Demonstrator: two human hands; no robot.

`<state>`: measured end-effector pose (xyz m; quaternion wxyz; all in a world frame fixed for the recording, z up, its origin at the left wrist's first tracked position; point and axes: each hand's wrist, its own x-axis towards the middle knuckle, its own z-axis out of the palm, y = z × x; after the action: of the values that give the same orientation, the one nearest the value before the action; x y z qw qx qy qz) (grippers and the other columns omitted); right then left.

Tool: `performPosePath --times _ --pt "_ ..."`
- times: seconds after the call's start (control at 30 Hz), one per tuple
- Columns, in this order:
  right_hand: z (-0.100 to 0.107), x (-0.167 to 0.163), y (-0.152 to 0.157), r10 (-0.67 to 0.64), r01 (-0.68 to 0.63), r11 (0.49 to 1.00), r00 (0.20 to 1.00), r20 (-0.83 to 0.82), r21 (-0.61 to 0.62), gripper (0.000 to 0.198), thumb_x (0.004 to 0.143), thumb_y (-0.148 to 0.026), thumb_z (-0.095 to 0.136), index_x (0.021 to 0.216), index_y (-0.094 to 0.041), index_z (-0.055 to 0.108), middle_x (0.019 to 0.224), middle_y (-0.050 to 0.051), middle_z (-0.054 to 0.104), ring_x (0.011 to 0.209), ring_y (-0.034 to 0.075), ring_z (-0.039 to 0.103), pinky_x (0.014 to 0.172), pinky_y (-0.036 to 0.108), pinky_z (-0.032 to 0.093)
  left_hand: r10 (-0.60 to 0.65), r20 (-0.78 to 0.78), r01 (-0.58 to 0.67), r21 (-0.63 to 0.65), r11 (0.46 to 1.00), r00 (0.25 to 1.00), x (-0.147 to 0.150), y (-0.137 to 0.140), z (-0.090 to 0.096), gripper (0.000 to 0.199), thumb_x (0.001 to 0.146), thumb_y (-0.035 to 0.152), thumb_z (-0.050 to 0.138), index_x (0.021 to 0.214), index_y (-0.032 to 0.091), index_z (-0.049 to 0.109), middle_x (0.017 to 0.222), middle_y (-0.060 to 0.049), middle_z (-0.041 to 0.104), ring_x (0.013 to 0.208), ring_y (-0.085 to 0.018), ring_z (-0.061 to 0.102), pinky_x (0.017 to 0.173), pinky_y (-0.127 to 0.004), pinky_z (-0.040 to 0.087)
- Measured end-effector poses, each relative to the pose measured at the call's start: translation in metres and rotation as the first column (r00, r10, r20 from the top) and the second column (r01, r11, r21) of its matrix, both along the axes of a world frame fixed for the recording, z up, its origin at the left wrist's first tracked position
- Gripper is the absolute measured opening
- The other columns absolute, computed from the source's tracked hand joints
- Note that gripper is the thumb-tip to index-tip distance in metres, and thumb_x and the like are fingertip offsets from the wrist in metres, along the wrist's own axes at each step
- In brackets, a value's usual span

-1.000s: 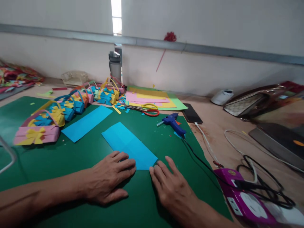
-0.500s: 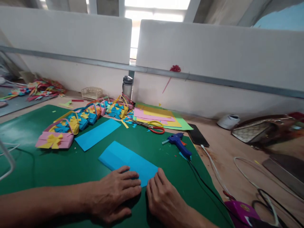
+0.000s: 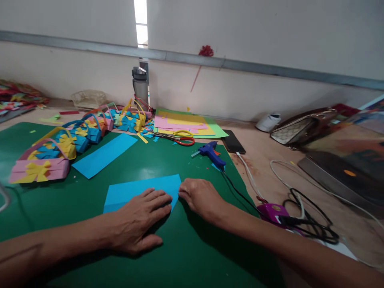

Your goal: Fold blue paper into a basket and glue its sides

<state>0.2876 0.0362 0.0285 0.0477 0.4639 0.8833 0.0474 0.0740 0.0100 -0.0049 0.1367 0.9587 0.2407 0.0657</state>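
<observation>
A creased blue paper sheet lies on the green cutting mat in front of me. My left hand rests flat across its lower part, fingers stretched out and the thumb apart on the mat. At the sheet's right edge, my right hand is closed in a pinch on the paper; its fingertips are partly hidden. A second blue paper strip lies flat farther back, left of centre.
Small paper baskets with bows stand in a row at the left. Scissors lie before stacked coloured paper. Right of these are a blue glue gun, a phone and cables. A bottle stands behind.
The blue sheet has turned, its right end swinging away from me. My right hand has moved up along that end and now pinches there. The camera view has tipped down and shifted right.
</observation>
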Motion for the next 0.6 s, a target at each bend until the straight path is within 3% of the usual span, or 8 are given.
performPosePath --times 0.17,0.33,0.5,0.6 --pt "-0.009 -0.002 0.001 0.066 -0.068 0.997 0.996 0.062 0.041 0.016 0.085 -0.012 0.051 0.073 -0.015 0.062 0.073 0.007 0.066 0.062 0.017 0.058 0.048 0.029 0.019 -0.006 -0.019 0.006 0.000 1.000 1.000 -0.001 0.002 -0.004 0.060 0.084 0.045 0.051 0.134 0.015 0.035 0.143 -0.017 0.036 0.131 -0.037 0.032 0.104 -0.060 0.027" --pt "-0.013 -0.002 -0.007 0.226 -0.231 0.972 0.968 0.111 0.040 0.017 0.079 -0.003 0.048 0.073 -0.014 0.058 0.070 0.009 0.063 0.063 0.019 0.054 0.051 0.030 0.021 0.110 0.085 -0.106 -0.056 0.993 0.990 -0.002 0.001 -0.008 0.066 0.080 0.035 0.050 0.137 0.010 0.026 0.138 -0.020 0.041 0.132 -0.033 0.030 0.106 -0.055 0.028" --pt "-0.020 0.002 -0.017 0.436 -0.447 0.867 0.895 0.099 0.222 0.018 0.077 -0.003 0.043 0.070 -0.015 0.054 0.062 0.006 0.057 0.054 0.018 0.047 0.050 0.031 0.024 0.109 0.097 -0.103 -0.062 0.993 0.989 -0.004 0.003 -0.005 0.059 0.082 0.024 0.043 0.137 0.010 0.026 0.137 -0.019 0.040 0.132 -0.032 0.030 0.107 -0.056 0.026" --pt "-0.020 0.002 -0.021 0.490 -0.499 0.814 0.865 0.109 0.297 0.019 0.078 -0.004 0.041 0.067 -0.016 0.052 0.060 0.005 0.054 0.051 0.017 0.045 0.049 0.032 0.026 0.098 0.061 -0.092 -0.087 0.992 0.993 -0.003 0.005 0.000 0.057 0.082 0.019 0.041 0.136 0.010 0.026 0.136 -0.019 0.041 0.132 -0.032 0.030 0.107 -0.056 0.027"
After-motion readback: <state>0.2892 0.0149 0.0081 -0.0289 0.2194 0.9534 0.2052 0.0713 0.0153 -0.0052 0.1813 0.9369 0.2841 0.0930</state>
